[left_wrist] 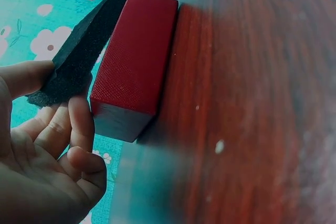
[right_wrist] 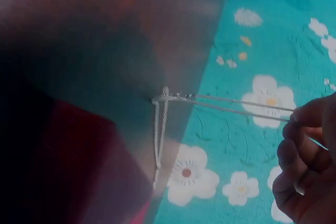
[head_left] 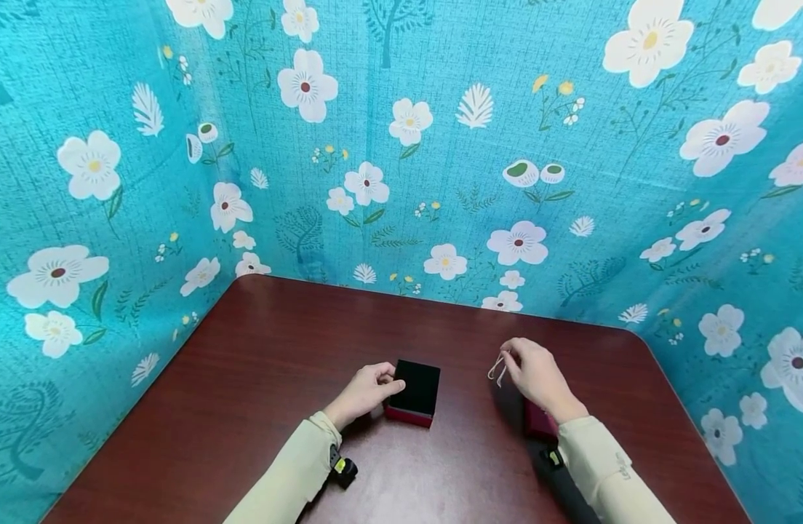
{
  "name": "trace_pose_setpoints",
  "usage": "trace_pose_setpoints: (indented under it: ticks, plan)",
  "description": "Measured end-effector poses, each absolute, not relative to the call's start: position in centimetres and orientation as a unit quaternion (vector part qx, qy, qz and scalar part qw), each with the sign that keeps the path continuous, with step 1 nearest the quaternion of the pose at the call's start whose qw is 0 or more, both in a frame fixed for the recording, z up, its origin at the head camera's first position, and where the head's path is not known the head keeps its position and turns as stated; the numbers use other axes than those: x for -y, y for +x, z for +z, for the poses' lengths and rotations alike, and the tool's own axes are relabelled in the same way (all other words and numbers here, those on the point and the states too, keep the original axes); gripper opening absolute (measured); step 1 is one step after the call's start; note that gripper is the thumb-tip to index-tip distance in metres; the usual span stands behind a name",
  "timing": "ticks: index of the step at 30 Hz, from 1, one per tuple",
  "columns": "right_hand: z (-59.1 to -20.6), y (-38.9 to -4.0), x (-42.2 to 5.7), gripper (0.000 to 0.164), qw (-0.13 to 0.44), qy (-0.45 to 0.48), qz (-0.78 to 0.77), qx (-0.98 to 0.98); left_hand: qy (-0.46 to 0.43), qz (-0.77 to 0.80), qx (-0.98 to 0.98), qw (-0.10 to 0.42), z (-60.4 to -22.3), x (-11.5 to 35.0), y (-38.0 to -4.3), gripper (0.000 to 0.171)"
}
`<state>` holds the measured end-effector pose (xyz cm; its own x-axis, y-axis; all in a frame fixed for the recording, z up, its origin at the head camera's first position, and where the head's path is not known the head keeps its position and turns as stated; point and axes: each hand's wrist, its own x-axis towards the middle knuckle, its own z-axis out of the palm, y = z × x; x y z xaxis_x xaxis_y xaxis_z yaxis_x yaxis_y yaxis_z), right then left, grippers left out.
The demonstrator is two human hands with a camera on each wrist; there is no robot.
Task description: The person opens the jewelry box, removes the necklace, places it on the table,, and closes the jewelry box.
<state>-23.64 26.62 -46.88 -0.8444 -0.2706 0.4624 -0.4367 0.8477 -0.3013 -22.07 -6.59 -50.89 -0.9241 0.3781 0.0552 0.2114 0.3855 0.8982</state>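
Observation:
My left hand (head_left: pixel 365 393) pinches the edge of a black foam pad (left_wrist: pixel 79 51) between thumb and fingers. In the left wrist view the pad stands tilted along the top of a small red box (left_wrist: pixel 136 51), which sits on the table. My right hand (head_left: pixel 535 375) is raised to the right of that box. Between thumb and fingertip it pinches a thin silvery chain (right_wrist: pixel 166 96), which hangs in narrow loops crossing each other.
A second dark red box part (head_left: pixel 537 421) lies on the table under my right forearm, partly hidden by it. The brown wooden table (head_left: pixel 297 335) ends at a blue flowered cloth (head_left: pixel 375 240) behind and on both sides.

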Motion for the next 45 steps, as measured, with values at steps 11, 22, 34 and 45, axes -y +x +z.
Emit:
trace_pose_setpoints:
  ticks: [11, 22, 34, 45]
  plan:
    - [-47.7, -20.5, -24.9, 0.013, 0.199, 0.255, 0.174, 0.930, 0.173, 0.544, -0.816, 0.086, -51.1, 6.5, -22.2, 0.020]
    - [-48.8, -18.7, -23.6, 0.019, 0.166, 0.324, 0.149, 0.919, 0.178, 0.537, -0.820, 0.082, -50.9, 6.8, -22.4, 0.021]
    - [-49.5, -17.7, -23.0, 0.018, 0.056, 0.370, 0.143, 0.916, 0.173, 0.541, -0.818, 0.087, -51.5, 6.7, -22.5, 0.020]
    - [-50.1, -17.5, -22.8, 0.014, 0.018, 0.401, 0.130, 0.906, 0.175, 0.548, -0.814, 0.081, -51.7, 6.6, -22.5, 0.020]
